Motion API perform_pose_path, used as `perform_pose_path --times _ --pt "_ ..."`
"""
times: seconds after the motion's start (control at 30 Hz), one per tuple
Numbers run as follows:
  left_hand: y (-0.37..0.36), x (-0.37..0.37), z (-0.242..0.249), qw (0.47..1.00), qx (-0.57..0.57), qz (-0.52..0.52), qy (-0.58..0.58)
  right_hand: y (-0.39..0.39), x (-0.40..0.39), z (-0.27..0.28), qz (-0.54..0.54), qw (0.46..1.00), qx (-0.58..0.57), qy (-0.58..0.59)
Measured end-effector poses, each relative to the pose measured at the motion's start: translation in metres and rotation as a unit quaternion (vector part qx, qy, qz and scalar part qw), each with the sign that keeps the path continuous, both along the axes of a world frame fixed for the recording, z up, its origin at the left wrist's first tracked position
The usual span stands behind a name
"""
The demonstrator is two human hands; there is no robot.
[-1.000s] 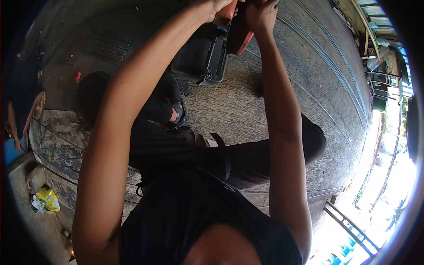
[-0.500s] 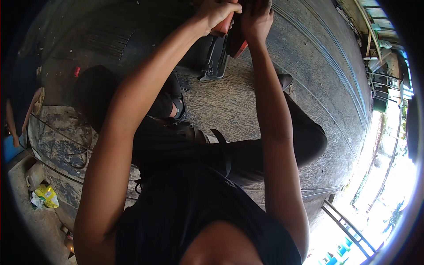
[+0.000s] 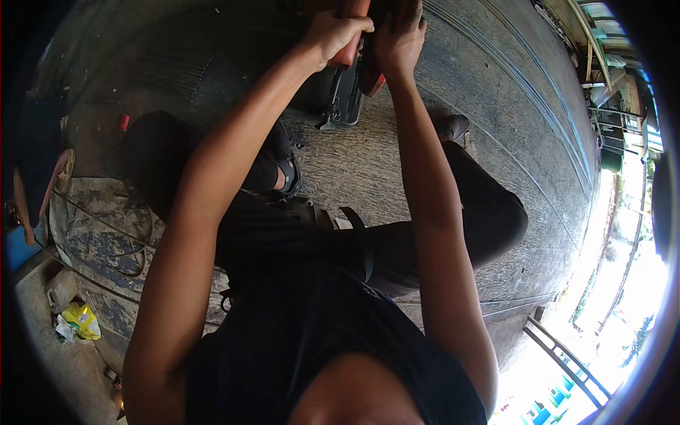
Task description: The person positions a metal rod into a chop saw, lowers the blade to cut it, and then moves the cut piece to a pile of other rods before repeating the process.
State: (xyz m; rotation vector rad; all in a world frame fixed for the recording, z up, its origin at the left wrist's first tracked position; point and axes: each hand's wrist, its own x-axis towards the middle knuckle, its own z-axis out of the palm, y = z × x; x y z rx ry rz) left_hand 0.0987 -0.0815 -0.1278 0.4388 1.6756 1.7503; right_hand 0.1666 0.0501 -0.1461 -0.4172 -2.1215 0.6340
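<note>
At the top edge, my left hand (image 3: 331, 37) is closed around a red-orange bar (image 3: 348, 57), with the thumb laid across it. Close by on the right, my right hand (image 3: 399, 46) rests against a dark piece with a red lower end (image 3: 373, 83). Its fingers look stretched out upward, and the tips are partly lost in shadow at the frame edge. Below the hands, a dark metal frame (image 3: 344, 103) stands on the worn floor. The upper ends of the red parts are cut off or too dark to make out.
Long thin metal rods (image 3: 524, 67) lie on the floor at upper right. A small red object (image 3: 125, 122) lies at left. Cables (image 3: 99, 273) run past a yellow bag (image 3: 85, 320). Another person's arm (image 3: 25, 205) shows at far left. My legs are bent beneath me.
Both hands have shifted slightly left and a little down, and the red-orange bar has moved with my left hand. The dark metal frame stays in nearly the same place.
</note>
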Motion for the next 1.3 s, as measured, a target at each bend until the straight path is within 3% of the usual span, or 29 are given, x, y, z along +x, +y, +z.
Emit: perform_pose_path --times 0.43,0.5,0.63,0.83,1.0,1.1,1.23,1.3 --pt "-0.004 0.001 -0.012 0.999 0.03 -0.014 0.0 -0.014 0.01 0.006 0.012 0.998 -0.069 0.004" --pt "-0.004 0.002 -0.012 1.0 0.025 -0.012 -0.001 -0.011 0.007 0.001 -0.018 1.0 0.013 -0.014" --pt "-0.004 0.002 -0.012 1.0 0.024 -0.01 -0.004 -0.012 0.007 0.003 0.002 0.999 0.027 0.041" --pt "-0.006 -0.003 -0.015 1.0 0.015 -0.023 0.005 -0.017 0.008 0.01 -0.031 0.992 -0.12 -0.036" --pt "-0.004 0.007 0.003 0.999 -0.014 -0.002 -0.03 -0.023 0.012 0.022 0.01 0.997 -0.079 -0.002" --pt "-0.004 0.007 0.001 0.999 -0.02 0.004 -0.031 -0.015 0.008 0.003 -0.004 0.998 -0.06 0.018" --pt "-0.005 0.006 0.001 0.999 -0.018 0.006 -0.037 -0.009 0.008 0.001 0.012 0.998 -0.049 -0.023" --pt "-0.005 0.006 0.002 0.999 -0.022 0.0 -0.028 -0.008 0.007 -0.001 0.021 1.0 0.013 0.002"
